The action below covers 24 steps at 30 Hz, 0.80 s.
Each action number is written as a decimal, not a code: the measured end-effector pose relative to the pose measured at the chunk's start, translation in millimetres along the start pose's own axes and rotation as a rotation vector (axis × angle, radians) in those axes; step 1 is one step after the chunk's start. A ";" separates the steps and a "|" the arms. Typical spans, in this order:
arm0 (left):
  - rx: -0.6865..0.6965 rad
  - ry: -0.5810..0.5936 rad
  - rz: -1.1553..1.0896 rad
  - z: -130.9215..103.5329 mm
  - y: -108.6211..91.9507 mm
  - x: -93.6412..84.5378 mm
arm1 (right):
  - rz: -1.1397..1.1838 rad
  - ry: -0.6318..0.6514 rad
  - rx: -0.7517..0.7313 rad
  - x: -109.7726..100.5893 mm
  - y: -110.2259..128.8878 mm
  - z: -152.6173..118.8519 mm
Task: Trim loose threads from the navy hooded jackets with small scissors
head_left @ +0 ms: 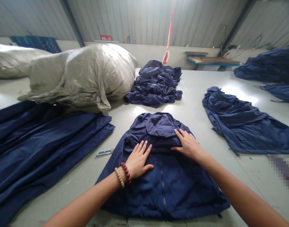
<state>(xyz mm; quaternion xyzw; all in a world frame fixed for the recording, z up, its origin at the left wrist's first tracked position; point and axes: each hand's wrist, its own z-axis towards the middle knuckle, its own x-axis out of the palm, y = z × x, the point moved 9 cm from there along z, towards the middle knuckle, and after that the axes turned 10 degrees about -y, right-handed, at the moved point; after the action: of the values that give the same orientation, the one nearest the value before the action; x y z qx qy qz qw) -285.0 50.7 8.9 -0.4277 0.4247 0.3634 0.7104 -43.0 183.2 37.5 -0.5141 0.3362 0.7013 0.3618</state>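
Note:
A navy jacket (146, 189) lies front up on the pale table, its hood at the far end and its zipper running down the middle toward me. My left hand (138, 160) rests flat on the jacket's left chest area, fingers spread, with two bead bracelets on the wrist. On the right side, just below the hood (161, 126), my right hand (187, 143) lies with its fingers apart, touching the fabric. Neither hand grips anything. Small blue thread snips (104, 152) lie on the table beside the jacket's left edge.
Navy cloth (47, 148) covers the table at left, before a large grey sack (87, 72). Beyond the jacket sits a navy garment pile (156, 83). Another navy garment (246, 123) lies at right, with a heap (267, 66) behind. A red-white cord (169, 34) hangs down.

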 end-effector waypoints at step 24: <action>-0.114 -0.339 -0.706 -18.9 -55.5 -46.8 | 0.874 0.154 0.146 -68.0 137.9 6.0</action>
<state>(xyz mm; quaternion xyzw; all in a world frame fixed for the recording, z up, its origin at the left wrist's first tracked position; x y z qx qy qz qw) -259.3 5.7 63.1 -0.5201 0.1072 0.1854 0.8268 -149.2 106.6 118.4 -0.3475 0.5963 0.7225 0.0406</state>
